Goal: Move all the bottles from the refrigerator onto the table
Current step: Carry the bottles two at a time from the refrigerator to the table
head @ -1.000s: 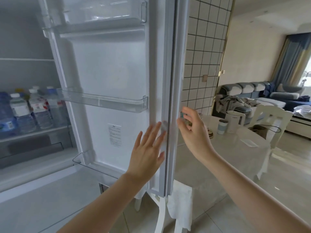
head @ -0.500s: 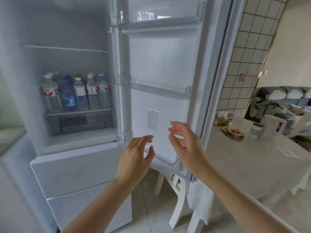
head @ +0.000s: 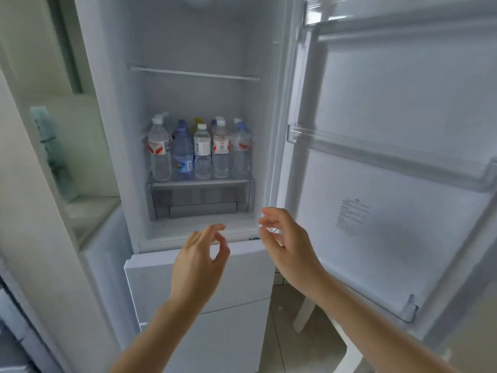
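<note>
Ahead, bottles [head: 197, 152] on refrigerator [head: 188, 103] shelf, well above empty fingers [head: 215, 228].

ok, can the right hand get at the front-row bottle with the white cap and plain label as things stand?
Probably yes. The refrigerator door is swung wide, the bottle stands at the shelf's front edge with nothing before it, and the right hand is empty, fingers loosely apart, below the shelf.

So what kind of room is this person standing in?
Most likely a home kitchen: an open refrigerator with water bottles on a shelf, a door with clear racks, and tiled floor.
</note>
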### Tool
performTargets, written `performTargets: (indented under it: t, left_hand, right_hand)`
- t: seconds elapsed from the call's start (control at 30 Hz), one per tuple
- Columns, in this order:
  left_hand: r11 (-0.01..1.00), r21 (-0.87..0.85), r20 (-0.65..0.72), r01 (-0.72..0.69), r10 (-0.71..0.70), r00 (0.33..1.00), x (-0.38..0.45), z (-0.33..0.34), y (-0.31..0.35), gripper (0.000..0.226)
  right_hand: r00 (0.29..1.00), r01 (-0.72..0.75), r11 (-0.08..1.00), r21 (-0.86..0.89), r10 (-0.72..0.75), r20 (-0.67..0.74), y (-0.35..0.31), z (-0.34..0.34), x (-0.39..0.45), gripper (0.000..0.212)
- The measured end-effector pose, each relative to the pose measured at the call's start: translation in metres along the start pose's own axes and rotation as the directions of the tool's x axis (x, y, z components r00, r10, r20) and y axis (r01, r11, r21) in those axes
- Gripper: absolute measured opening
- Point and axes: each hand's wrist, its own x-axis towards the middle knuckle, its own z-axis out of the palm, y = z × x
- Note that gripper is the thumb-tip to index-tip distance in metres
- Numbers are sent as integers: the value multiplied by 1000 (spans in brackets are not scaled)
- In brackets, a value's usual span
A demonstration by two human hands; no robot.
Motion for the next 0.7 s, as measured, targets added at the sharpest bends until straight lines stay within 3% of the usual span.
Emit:
performTargets:
  t: [0.27,0.7]
  left_hand:
    - [993,-45,-24,107,-108,994,96,-36,-115,24]
    - [972,-109,-84,207,-216,973,231,6,-198,36]
  right_hand:
    - [999,-18,998,52,20,-32,1,108,107,32]
    - [997,-49,996,69,53,-57,42,187,260,37]
